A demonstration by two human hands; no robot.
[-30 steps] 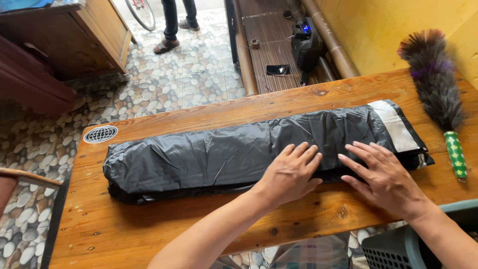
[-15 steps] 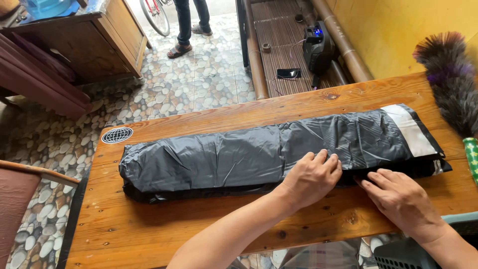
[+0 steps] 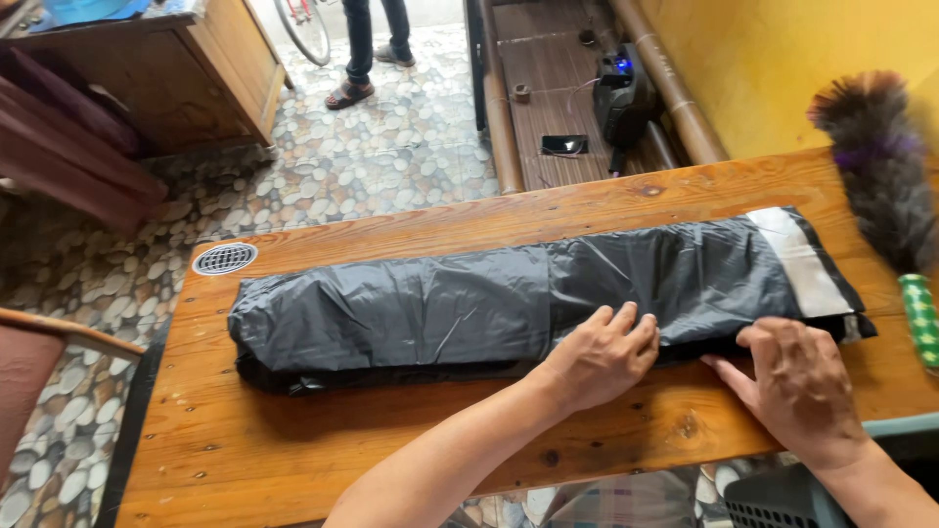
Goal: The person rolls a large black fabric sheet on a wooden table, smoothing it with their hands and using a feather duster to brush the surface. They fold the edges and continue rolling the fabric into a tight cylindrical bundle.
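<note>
While both hands press on its near long edge, the folded black sheet [image 3: 509,303] lies lengthwise across the middle of the wooden worktop [image 3: 293,460], with a pale band [image 3: 802,264] near its right end. The left hand [image 3: 599,357] rests knuckles up with fingers curled over the sheet's near edge, right of centre; whether it pinches the fold I cannot tell. The right hand [image 3: 797,386] lies flat just beside it, fingertips touching or tucked under the same edge near the right end, clutching nothing that shows. Bare wood runs as a broad strip along the near edge and at the left end; a narrower strip lines the far edge. One feather duster [image 3: 885,196] lies at the right edge, apart from the sheet, its green handle [image 3: 919,318] cut off by the frame. One round metal grille [image 3: 225,258] sits at the far left corner. Beyond the far edge, one person's legs [image 3: 367,49] stand on the pebble floor [image 3: 391,166], body cut off. A grey basket [image 3: 782,504] shows partly below the near edge.
</note>
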